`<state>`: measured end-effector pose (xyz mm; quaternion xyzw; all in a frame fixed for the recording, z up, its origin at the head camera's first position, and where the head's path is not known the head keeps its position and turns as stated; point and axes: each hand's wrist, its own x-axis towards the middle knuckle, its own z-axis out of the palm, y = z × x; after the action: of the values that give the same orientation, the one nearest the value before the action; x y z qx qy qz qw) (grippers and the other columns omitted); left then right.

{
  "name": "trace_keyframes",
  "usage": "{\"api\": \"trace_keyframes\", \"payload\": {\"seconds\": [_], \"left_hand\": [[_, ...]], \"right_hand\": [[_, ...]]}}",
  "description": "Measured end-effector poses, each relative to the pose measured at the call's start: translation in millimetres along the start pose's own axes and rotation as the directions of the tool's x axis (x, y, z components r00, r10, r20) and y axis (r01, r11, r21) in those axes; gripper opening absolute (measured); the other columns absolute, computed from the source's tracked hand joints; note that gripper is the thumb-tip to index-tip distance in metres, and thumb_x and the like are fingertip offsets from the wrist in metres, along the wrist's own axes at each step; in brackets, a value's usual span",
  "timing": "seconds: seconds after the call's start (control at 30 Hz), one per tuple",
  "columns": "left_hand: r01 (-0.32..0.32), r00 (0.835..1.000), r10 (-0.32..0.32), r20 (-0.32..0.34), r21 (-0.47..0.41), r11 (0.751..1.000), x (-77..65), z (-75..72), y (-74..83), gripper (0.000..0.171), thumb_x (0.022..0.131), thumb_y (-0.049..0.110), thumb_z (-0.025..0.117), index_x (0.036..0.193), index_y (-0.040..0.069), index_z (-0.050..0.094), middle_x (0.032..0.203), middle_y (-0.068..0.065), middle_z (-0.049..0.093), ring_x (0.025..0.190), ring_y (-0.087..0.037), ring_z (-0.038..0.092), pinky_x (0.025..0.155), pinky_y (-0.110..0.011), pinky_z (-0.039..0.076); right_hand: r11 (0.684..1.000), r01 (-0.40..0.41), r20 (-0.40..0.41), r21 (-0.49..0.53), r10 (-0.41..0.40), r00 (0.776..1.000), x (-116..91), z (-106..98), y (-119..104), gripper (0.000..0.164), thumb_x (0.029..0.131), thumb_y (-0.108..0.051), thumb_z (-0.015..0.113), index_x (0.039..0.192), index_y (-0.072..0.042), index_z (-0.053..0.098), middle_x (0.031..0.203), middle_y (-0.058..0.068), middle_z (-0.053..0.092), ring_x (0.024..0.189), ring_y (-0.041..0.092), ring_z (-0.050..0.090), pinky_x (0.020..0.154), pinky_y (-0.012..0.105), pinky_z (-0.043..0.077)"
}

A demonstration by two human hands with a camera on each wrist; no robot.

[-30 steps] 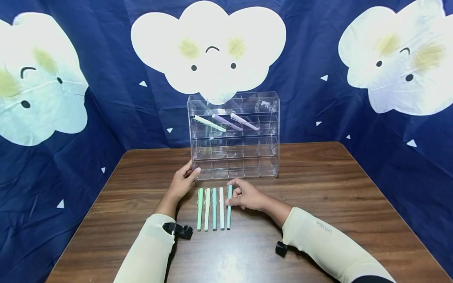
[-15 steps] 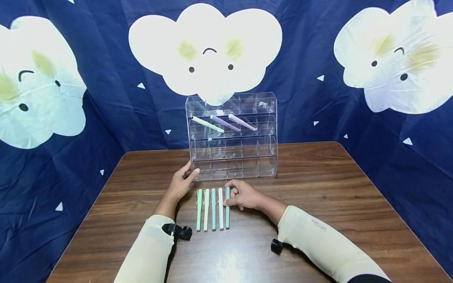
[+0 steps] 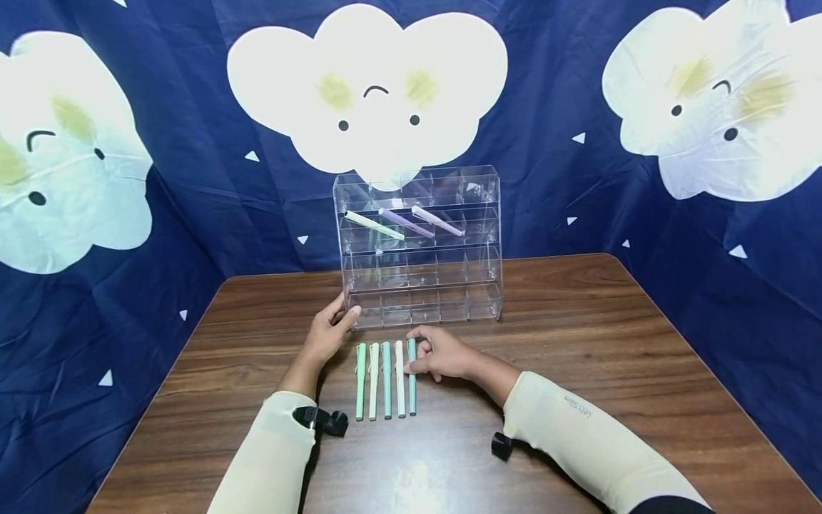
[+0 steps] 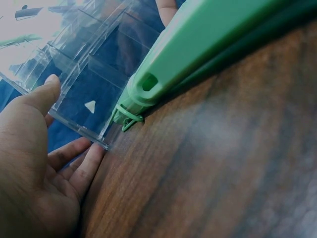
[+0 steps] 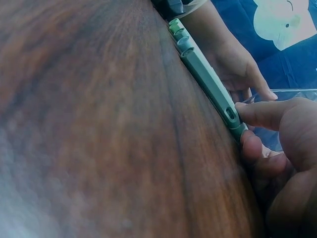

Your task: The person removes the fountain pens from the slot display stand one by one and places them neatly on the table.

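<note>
My left hand (image 3: 329,334) holds the lower left corner of a clear tiered rack (image 3: 424,314), thumb in front and fingers round the side edge. My right hand (image 3: 443,353) pinches a teal pen (image 3: 412,392) near its cap end; the pen lies on the table. Left of it, side by side, are a white pen (image 3: 401,385), another teal pen (image 3: 387,385), a pale green pen (image 3: 374,385) and a bright green pen (image 3: 361,385). In the left wrist view, the bright green pen (image 4: 198,44) looms large beside the rack's foot.
On an upper tier of the rack, a pale green-white pen (image 3: 374,225), a purple pen (image 3: 406,223) and a lilac pen (image 3: 438,220) lie slanted. The wooden table (image 3: 578,321) ends at a blue curtain (image 3: 546,214) with cloud prints behind the rack.
My right hand has nudged the teal pen slightly left, straightening it beside the white pen. The left hand stays at the rack's corner. The head view has shifted a little.
</note>
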<state>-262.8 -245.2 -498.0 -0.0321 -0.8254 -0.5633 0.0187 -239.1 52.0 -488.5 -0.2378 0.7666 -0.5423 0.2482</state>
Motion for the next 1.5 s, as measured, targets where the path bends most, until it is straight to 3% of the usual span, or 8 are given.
{"api": "trace_keyframes", "payload": {"seconds": [0.47, 0.7, 0.9, 1.1, 1.33, 1.5], "left_hand": [[-0.007, 1.000, 0.007, 0.007, 0.006, 1.000, 2.9, 3.7, 2.2, 0.070, 0.112, 0.042, 0.064, 0.173, 0.030, 0.032, 0.162, -0.023, 0.057, 0.141, -0.041, 0.063, 0.107, -0.045, 0.058], [-0.024, 1.000, 0.024, 0.010, 0.014, 1.000, 3.5, 4.1, 0.9, 0.071, 0.112, 0.042, 0.063, 0.174, 0.027, 0.032, 0.160, -0.024, 0.058, 0.139, -0.041, 0.064, 0.103, -0.039, 0.059], [0.000, 1.000, 0.000, 0.000, 0.016, 1.000, 1.1, 3.7, -1.5, 0.070, 0.112, 0.042, 0.064, 0.173, 0.030, 0.032, 0.158, -0.024, 0.060, 0.139, -0.040, 0.064, 0.102, -0.034, 0.058], [-0.004, 1.000, 0.004, -0.002, 0.014, 1.000, 0.7, 4.1, -1.2, 0.069, 0.112, 0.041, 0.064, 0.173, 0.031, 0.032, 0.160, -0.025, 0.058, 0.141, -0.040, 0.063, 0.101, -0.031, 0.058], [0.004, 1.000, -0.004, 0.002, -0.002, 1.000, -1.3, 3.0, 0.5, 0.069, 0.112, 0.040, 0.063, 0.173, 0.031, 0.031, 0.162, -0.025, 0.055, 0.143, -0.041, 0.061, 0.105, -0.037, 0.058], [0.010, 1.000, -0.010, 0.002, 0.008, 1.000, -0.7, 0.8, -0.4, 0.069, 0.113, 0.041, 0.063, 0.173, 0.032, 0.031, 0.165, -0.023, 0.052, 0.145, -0.040, 0.060, 0.107, -0.041, 0.058]], "right_hand": [[0.999, -0.021, -0.011, 0.040, 0.022, 1.000, -2, -4, 2, 0.085, 0.096, -0.014, 0.084, 0.164, 0.003, 0.037, 0.070, -0.002, 0.063, 0.047, 0.013, 0.051, 0.048, 0.024, 0.042], [0.999, -0.030, -0.025, 0.042, 0.032, 0.999, -5, -4, 0, 0.087, 0.096, -0.016, 0.084, 0.166, 0.002, 0.035, 0.072, -0.001, 0.065, 0.048, 0.013, 0.052, 0.045, 0.024, 0.040], [0.999, -0.033, -0.029, 0.039, 0.034, 0.999, -7, -4, -2, 0.087, 0.098, -0.020, 0.083, 0.166, 0.001, 0.034, 0.076, -0.001, 0.066, 0.047, 0.013, 0.054, 0.041, 0.024, 0.039], [0.998, -0.033, -0.033, 0.051, 0.035, 0.999, -10, -5, -6, 0.084, 0.099, -0.020, 0.081, 0.166, 0.001, 0.034, 0.078, -0.001, 0.065, 0.049, 0.013, 0.056, 0.043, 0.025, 0.041], [0.998, -0.023, -0.037, 0.053, 0.025, 0.999, -13, -6, -13, 0.081, 0.100, -0.019, 0.079, 0.165, 0.001, 0.035, 0.076, -0.002, 0.063, 0.050, 0.014, 0.055, 0.047, 0.024, 0.040], [0.998, -0.003, -0.035, 0.065, 0.005, 0.999, -13, -9, -19, 0.078, 0.100, -0.012, 0.079, 0.163, 0.004, 0.036, 0.077, 0.002, 0.064, 0.051, 0.014, 0.054, 0.055, 0.025, 0.047]]}}
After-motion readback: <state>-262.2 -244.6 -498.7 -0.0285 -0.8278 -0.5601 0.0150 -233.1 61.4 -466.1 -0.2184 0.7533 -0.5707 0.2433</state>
